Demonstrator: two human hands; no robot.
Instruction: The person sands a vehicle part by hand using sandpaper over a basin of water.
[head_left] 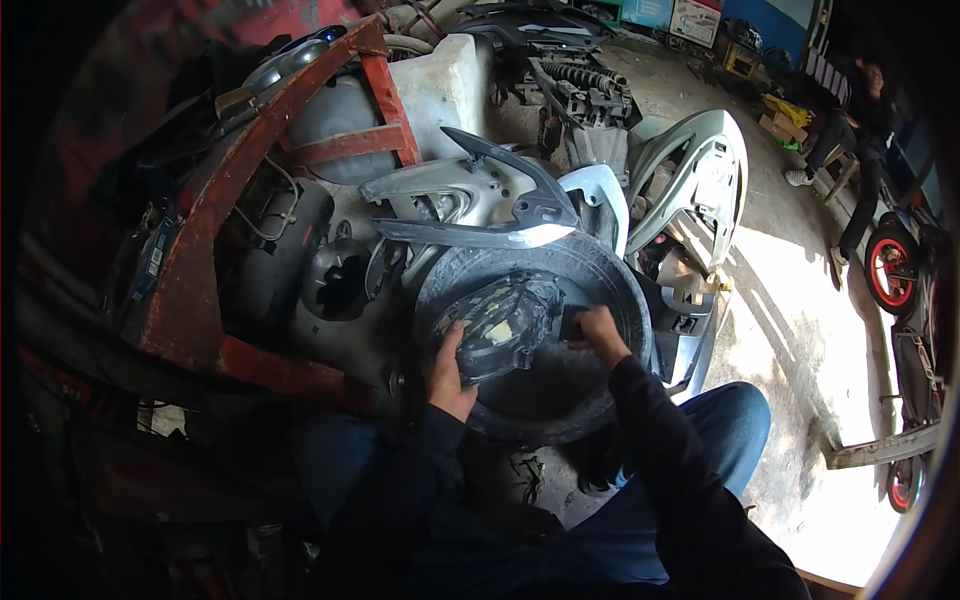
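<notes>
Left hand grips rounded, patchy black shell over round grey basin, right hand curled, hold unclear, V-shaped grey panel at basin's far rim

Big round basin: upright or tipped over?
Upright. The basin opens upward, its inside in plain view; the left hand holds the dark part in or above it, can't tell which.

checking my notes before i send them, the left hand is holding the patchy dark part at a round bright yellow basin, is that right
Not quite: the head view shows that the basin is dark grey, not bright yellow. The rest stands: it is round, and the left hand is holding the patchy dark part there.
</notes>
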